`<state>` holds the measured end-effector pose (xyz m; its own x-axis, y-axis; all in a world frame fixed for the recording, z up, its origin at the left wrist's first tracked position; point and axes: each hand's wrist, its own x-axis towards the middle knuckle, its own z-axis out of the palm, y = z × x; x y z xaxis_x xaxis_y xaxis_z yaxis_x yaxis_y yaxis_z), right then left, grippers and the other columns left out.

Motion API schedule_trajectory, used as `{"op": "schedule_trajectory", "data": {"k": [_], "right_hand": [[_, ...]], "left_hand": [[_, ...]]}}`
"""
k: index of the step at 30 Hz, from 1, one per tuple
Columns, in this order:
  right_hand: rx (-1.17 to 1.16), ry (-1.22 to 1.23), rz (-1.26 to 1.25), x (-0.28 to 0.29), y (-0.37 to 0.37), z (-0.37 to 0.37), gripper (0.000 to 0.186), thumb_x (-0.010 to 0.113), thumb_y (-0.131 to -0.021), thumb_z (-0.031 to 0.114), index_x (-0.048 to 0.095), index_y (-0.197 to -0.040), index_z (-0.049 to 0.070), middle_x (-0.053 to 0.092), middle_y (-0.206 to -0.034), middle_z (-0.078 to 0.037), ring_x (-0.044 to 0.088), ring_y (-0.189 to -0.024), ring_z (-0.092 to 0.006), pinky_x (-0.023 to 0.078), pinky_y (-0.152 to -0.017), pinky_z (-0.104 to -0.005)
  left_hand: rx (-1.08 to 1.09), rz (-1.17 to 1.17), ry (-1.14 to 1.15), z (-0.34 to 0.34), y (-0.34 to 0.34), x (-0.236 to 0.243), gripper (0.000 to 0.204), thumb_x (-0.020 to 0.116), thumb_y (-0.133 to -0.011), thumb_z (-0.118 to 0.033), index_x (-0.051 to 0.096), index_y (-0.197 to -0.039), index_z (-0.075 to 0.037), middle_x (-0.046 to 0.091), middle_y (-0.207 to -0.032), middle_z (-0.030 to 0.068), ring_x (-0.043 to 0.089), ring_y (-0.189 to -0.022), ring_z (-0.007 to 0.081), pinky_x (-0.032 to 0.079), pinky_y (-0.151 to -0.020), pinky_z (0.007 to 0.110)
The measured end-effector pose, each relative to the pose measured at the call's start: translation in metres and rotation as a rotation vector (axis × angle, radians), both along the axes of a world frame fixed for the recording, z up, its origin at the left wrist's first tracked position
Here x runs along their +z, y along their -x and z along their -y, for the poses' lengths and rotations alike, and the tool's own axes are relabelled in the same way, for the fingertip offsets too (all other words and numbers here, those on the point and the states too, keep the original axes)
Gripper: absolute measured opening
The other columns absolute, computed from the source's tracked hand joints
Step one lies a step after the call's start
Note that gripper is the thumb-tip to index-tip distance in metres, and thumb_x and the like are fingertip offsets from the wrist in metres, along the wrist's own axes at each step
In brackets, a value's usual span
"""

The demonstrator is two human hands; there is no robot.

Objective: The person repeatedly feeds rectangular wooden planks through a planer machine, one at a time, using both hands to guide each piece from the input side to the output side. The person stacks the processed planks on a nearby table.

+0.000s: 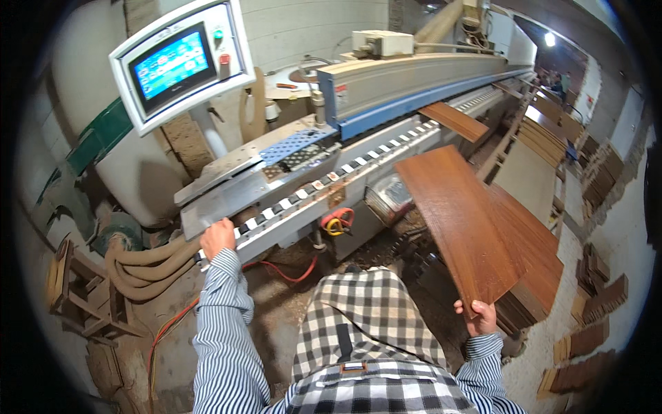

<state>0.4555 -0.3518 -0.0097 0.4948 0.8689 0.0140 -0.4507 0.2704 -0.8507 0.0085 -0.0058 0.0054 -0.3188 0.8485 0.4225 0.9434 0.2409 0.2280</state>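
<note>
**Brown panel [462,217] in the right hand [477,319], another panel [454,123] lying at the machine [414,77]**

Taking the middle of the view as the clock's centre, the work looks partway along. The panel near two o'clock juts out from under the machine's beam, over the track [303,198], so that one seems to be in process. The brown panel, at three o'clock, is held clear of the track, so its feeding appears not yet done. More boards lie in a stack [543,283] below it, between three and four o'clock; whether these are finished or waiting, I cannot tell.

The right hand, at four o'clock, is closed on the brown panel's nearest corner, pinching it between thumb and fingers. Whether the stack bears some of its weight is unclear.

The left hand [218,237], between eight and nine o'clock, has its fingers curled at the track's near end and holds no panel; whether it grips the edge or merely rests there cannot be told.
</note>
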Motion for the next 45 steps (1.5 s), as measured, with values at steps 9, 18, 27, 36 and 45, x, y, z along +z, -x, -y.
{"op": "schedule_trajectory", "data": {"k": [9, 18, 27, 36, 45], "right_hand": [[0.595, 0.054, -0.101, -0.017, 0.099, -0.144, 0.041, 0.055, -0.080, 0.009, 0.044, -0.115, -0.009, 0.059, -0.098, -0.021, 0.063, -0.083, -0.0262, 0.053, -0.071, -0.0322], [1.111, 0.151, 0.021, -0.007, 0.188, -0.212, 0.038, 0.058, -0.086, 0.026, 0.051, -0.112, 0.000, 0.062, -0.092, -0.009, 0.059, -0.079, -0.0128, 0.049, -0.074, -0.0262], [1.048, 0.007, 0.224, -0.026, 0.213, -0.225, 0.031, 0.054, -0.089, 0.024, 0.055, -0.106, -0.002, 0.064, -0.086, -0.010, 0.060, -0.077, -0.0134, 0.049, -0.071, -0.0257], [0.819, -0.015, 0.303, -0.030, 0.204, -0.221, 0.025, 0.054, -0.089, 0.022, 0.061, -0.094, -0.002, 0.065, -0.080, -0.008, 0.059, -0.072, -0.0113, 0.048, -0.066, -0.0240], [0.607, 0.055, 0.337, -0.026, 0.164, -0.229, 0.025, 0.055, -0.088, 0.020, 0.063, -0.088, -0.003, 0.066, -0.078, -0.008, 0.059, -0.067, -0.0116, 0.048, -0.064, -0.0243]], "left_hand": [[-0.007, 0.084, 0.058, 0.005, 0.001, 0.012, 0.043, 0.042, -0.085, -0.037, 0.067, -0.080, -0.003, 0.062, -0.080, 0.0225, 0.061, -0.077, 0.0384, 0.046, -0.074, 0.046], [-0.037, 0.061, -0.010, 0.004, -0.005, 0.009, 0.043, 0.042, -0.085, -0.032, 0.068, -0.072, -0.001, 0.062, -0.072, 0.0216, 0.061, -0.069, 0.0372, 0.047, -0.069, 0.045], [-0.046, 0.048, 0.063, 0.003, -0.002, 0.010, 0.043, 0.040, -0.086, -0.035, 0.068, -0.078, -0.003, 0.062, -0.077, 0.0226, 0.060, -0.075, 0.0389, 0.046, -0.072, 0.046], [-0.018, 0.078, 0.078, 0.004, -0.001, 0.010, 0.042, 0.041, -0.085, -0.035, 0.067, -0.080, -0.003, 0.062, -0.078, 0.0219, 0.061, -0.075, 0.0383, 0.046, -0.073, 0.046], [-0.030, 0.067, 0.036, 0.001, 0.000, 0.006, 0.042, 0.040, -0.085, -0.033, 0.068, -0.076, -0.003, 0.063, -0.076, 0.0213, 0.061, -0.072, 0.0382, 0.046, -0.071, 0.046]]}}
